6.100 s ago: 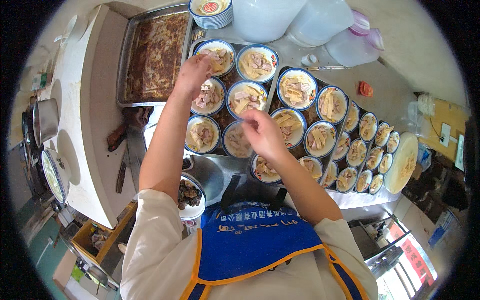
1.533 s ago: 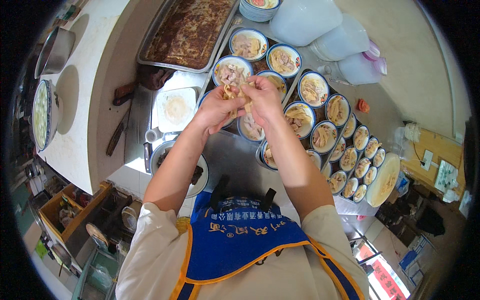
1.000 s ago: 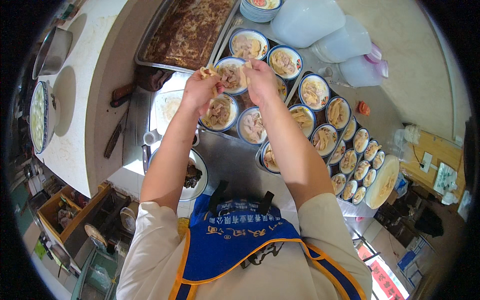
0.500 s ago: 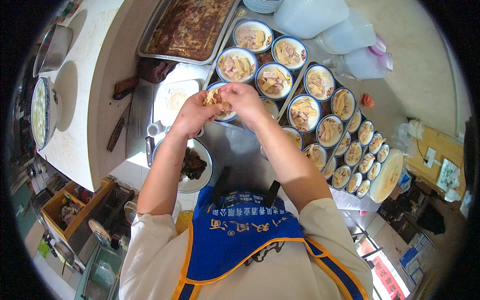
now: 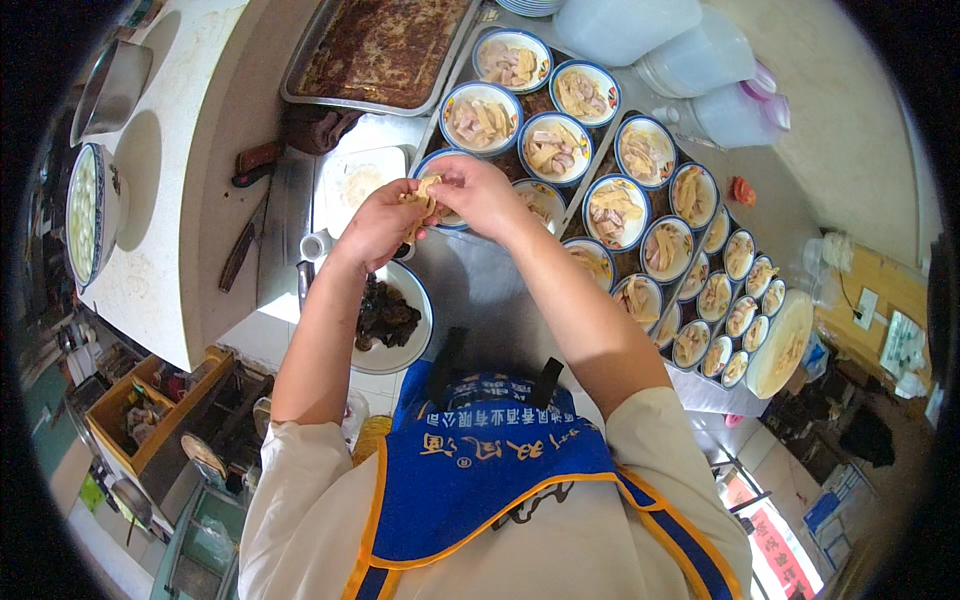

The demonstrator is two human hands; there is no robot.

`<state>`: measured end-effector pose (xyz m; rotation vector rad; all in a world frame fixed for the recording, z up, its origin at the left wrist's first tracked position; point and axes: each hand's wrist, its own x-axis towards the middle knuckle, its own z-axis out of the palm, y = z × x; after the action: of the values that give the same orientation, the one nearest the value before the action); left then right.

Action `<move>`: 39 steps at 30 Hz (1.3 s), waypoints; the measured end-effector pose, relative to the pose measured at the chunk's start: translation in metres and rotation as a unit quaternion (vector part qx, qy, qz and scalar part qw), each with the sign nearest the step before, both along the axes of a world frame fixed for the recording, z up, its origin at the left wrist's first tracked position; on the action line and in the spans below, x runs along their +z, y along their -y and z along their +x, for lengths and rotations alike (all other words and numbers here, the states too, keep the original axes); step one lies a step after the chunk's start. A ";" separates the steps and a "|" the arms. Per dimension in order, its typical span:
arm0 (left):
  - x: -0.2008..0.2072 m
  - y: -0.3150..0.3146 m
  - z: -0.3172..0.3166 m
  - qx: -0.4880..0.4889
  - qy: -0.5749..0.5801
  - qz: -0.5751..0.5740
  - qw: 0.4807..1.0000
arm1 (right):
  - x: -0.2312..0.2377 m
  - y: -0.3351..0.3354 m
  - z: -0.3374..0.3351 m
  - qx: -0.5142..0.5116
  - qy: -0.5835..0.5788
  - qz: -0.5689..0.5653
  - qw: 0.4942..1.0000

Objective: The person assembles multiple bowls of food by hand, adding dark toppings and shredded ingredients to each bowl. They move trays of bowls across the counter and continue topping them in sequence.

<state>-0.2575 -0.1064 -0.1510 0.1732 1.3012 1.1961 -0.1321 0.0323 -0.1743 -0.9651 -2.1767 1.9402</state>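
The person stands at a steel counter [image 5: 480, 290] in a blue apron [image 5: 480, 480], both forearms reaching up toward 12 o'clock. Nearest the body, at about 9 o'clock from the elbows, a white plate [image 5: 405, 350] carries dark, wrinkled pieces.

Above it the 2 hands meet. The left hand [image 5: 375, 225] and the right hand [image 5: 480, 195] both pinch 1 pale yellow strip of food [image 5: 425, 195], fingertips closed narrowly on it from either side. The strip runs roughly from 1 o'clock down to 7 o'clock between the grips, its upper end at the right hand's fingers and its lower end hanging by the left palm. It is held in the air, clear of the counter.

Directly under and just beyond the strip sits a blue-rimmed bowl [image 5: 440, 215], mostly hidden by the hands; its contents cannot be told. The right hand lies nearer that bowl. Further out, toward 1 and 3 o'clock, rows of filled bowls [image 5: 615, 210] stand in trays. At 11 o'clock lies a baking tray [image 5: 385, 50] of brown cooked food.
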 end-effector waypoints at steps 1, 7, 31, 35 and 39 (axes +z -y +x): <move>0.000 0.000 0.000 -0.011 -0.007 0.001 1.000 | -0.002 0.000 -0.001 0.008 0.000 -0.023 1.000; 0.000 0.008 -0.010 0.002 -0.069 -0.065 0.996 | -0.011 -0.008 0.007 -0.063 0.036 0.045 0.996; -0.005 -0.045 0.057 0.039 0.007 0.039 0.998 | 0.013 0.001 0.090 -0.161 0.063 -0.043 0.984; -0.022 -0.065 0.078 -0.054 -0.078 0.012 0.995 | 0.026 -0.001 0.115 -0.157 0.077 0.069 0.982; -0.024 -0.068 0.079 -0.072 -0.103 0.014 0.992 | 0.041 -0.001 0.147 -0.191 0.070 0.098 0.974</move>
<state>-0.1785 -0.0381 -0.1754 0.4136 1.4257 1.0961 0.0149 0.0329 -0.1331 -1.3954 -2.0114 1.4976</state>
